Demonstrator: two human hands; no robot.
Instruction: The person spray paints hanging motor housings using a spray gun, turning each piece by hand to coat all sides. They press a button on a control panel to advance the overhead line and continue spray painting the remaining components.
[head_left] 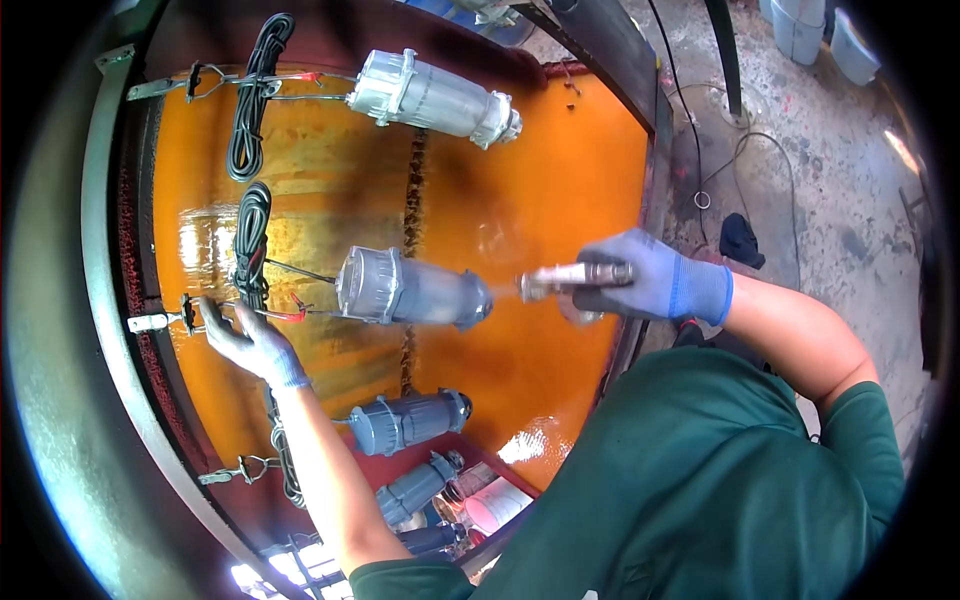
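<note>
My right hand (650, 272), in a grey-blue glove, is wrapped around a metal spray gun (560, 278). Its nozzle points left at the middle pump-like motor unit (425, 292), and a faint mist hangs between them. This grey cylindrical unit has a lighter left end and hangs from a wire hook (188, 315). My gloved left hand (250, 347) is raised by that hook and wire, its thumb and forefinger apart; whether they touch the wire I cannot tell. Beside them hangs a coiled black cable (251, 245) with a red-tipped lead (297, 308).
A paler unit (435, 97) hangs farther off with its own cable coil (260, 95); darker grey units (410, 421) hang nearer. Behind them is a wet-looking orange panel (540, 180). A curved metal rail (98, 200) runs along the left. A hose (690, 130) and buckets (798, 30) are at right.
</note>
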